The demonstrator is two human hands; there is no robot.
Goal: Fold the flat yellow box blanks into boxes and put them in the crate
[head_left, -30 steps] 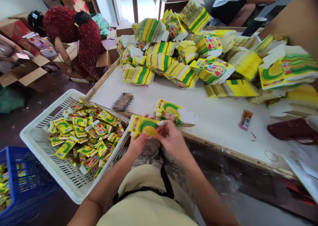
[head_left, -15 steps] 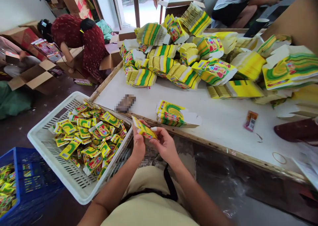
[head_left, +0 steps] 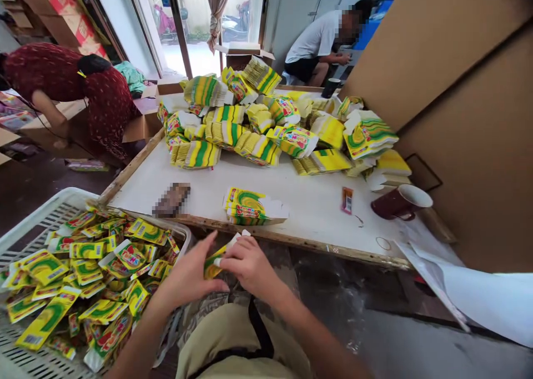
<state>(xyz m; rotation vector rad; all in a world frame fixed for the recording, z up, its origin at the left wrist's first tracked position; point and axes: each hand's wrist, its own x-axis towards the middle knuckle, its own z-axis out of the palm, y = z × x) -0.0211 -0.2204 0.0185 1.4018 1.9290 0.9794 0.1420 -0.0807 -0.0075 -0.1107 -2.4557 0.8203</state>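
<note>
Between my hands, just off the table's front edge, is a small yellow-green carton (head_left: 213, 261) with a white flap. My right hand (head_left: 250, 265) grips it, fingers bent around its right end. My left hand (head_left: 189, 273) is spread around its left end, thumb and fingers apart; whether the palm touches it is hard to see. On the table ahead lies a stack of flat cartons (head_left: 245, 205) with white flaps. To my left, a white plastic basket (head_left: 70, 197) holds a heap of small yellow-green cartons (head_left: 86, 250).
Bundled flat cartons (head_left: 225, 131) are piled across the back of the white table (head_left: 200, 181). A maroon mug (head_left: 402, 202), a small orange packet (head_left: 346, 200) and a rubber band (head_left: 383, 243) lie at right. Cardboard walls off the right side. Two people work beyond the table.
My left hand has opened away from the carton, while the right keeps its grip. The view has turned right, showing the mug and a seated person more fully.
</note>
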